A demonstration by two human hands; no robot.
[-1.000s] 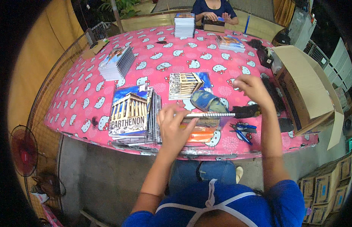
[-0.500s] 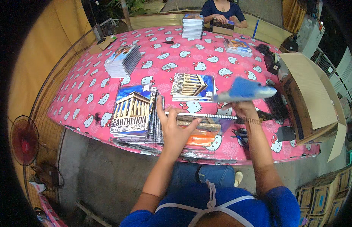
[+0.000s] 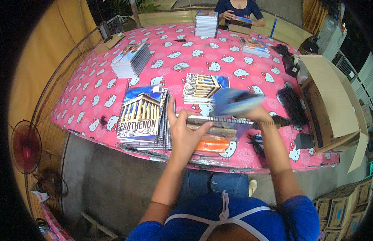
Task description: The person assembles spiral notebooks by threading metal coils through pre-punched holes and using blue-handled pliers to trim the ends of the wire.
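My left hand (image 3: 182, 128) grips the left end of a spiral notebook (image 3: 200, 119) standing on edge, thumb on its near side and fingers over the top. My right hand (image 3: 254, 114) is at the notebook's right end, closed on a blurred blue-and-white thing (image 3: 230, 102) above the binding; motion smears its kind, and it hides part of what lies behind. Left of my left hand is a stack of spiral notebooks (image 3: 140, 112) with a temple cover. Another temple-cover notebook (image 3: 198, 86) lies beyond the one I hold. An orange packet (image 3: 214, 144) lies below it.
Across the table (image 3: 170, 68) a person (image 3: 238, 16) handles a small box. Notebook stacks stand at the far left (image 3: 132, 60), far middle (image 3: 206, 24) and far right (image 3: 254, 47). A large open carton (image 3: 331, 104) is at right; a fan (image 3: 26, 148) stands left.
The blue-and-white thing has swung left and slightly down with my right hand, over the held notebook. My left hand stays on the notebook. The person opposite has turned the box.
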